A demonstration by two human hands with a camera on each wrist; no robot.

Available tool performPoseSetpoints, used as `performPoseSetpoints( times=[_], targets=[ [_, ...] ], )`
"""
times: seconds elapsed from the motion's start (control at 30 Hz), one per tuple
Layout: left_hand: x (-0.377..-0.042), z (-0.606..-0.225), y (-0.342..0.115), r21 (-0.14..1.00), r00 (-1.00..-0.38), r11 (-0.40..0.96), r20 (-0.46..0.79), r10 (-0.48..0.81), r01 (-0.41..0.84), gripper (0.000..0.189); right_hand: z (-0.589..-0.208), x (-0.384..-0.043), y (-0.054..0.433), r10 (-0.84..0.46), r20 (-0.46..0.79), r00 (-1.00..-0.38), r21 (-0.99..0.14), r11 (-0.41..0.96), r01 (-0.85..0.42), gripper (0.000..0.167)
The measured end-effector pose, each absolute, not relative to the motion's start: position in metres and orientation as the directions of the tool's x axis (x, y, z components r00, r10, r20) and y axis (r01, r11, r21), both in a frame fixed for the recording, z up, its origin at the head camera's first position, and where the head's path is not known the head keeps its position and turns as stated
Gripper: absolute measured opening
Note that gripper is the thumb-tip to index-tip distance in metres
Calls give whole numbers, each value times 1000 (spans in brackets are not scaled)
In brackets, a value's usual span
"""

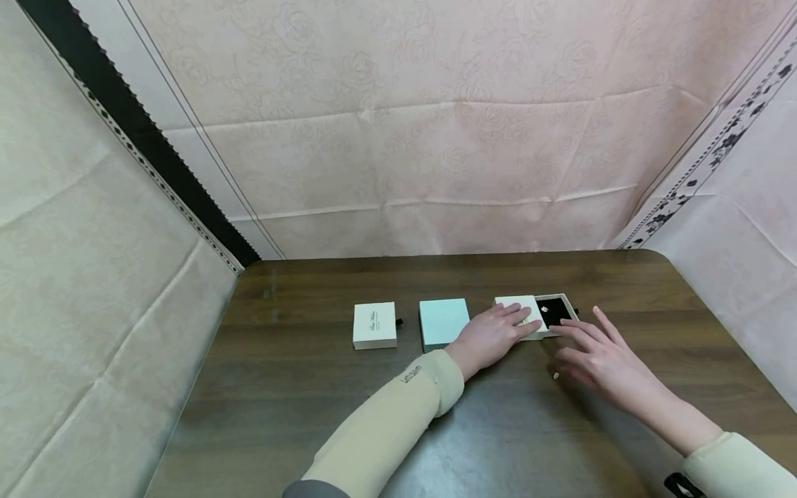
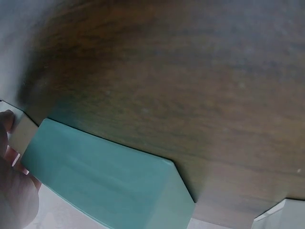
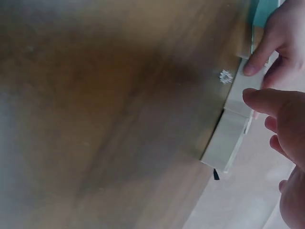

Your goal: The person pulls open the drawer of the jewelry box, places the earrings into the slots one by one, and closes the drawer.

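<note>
My left hand [image 1: 495, 335] holds the white sleeve of a small jewelry box [image 1: 517, 301], thumb at its front side and fingers over the top. Out of the sleeve's right end extends a drawer [image 1: 563, 299] with a black insert, on which a tiny shiny piece [image 1: 544, 309] sits. Over the drawer's front right corner is my right hand [image 1: 600, 360], its fingers loosely spread and holding nothing visible. In front of the box, by the right thumb, a small silver flower-shaped piece of jewelry [image 3: 225, 76] shows against the brown table.
Left of my left hand stands a turquoise box [image 1: 443, 319], close to its wrist. Farther left is another white box [image 1: 374, 325] with a black tab. All sit on the dark wooden table [image 1: 280, 387], with patterned cloth [image 1: 436, 159] hanging behind its far edge.
</note>
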State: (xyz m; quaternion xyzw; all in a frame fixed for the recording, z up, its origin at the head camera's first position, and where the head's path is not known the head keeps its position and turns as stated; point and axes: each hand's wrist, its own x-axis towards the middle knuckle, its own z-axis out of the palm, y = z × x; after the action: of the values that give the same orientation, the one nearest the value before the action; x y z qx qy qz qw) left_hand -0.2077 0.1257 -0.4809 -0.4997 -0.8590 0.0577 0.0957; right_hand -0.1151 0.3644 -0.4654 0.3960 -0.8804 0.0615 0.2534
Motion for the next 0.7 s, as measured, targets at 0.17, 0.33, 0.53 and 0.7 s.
performPoseSetpoints(
  times=[0.17, 0.33, 0.53, 0.7],
  targets=[
    [-208, -481, 126, -184, -484, 494, 102, 869, 849, 52, -473, -111, 363, -667, 500, -553, 91, 675, -732, 19],
    [-208, -480, 125, -187, -481, 492, 101, 871, 850, 52, -476, -109, 361, -666, 495, -557, 101, 681, -725, 22],
    [-208, -480, 126, -197, -481, 490, 97, 871, 849, 52, -480, -108, 360, -675, 489, -553, 105, 674, -731, 24],
    [-209, -480, 127, -201, -486, 493, 85, 870, 846, 52, -482, -109, 359, -678, 491, -547, 103, 669, -736, 31]
  ],
)
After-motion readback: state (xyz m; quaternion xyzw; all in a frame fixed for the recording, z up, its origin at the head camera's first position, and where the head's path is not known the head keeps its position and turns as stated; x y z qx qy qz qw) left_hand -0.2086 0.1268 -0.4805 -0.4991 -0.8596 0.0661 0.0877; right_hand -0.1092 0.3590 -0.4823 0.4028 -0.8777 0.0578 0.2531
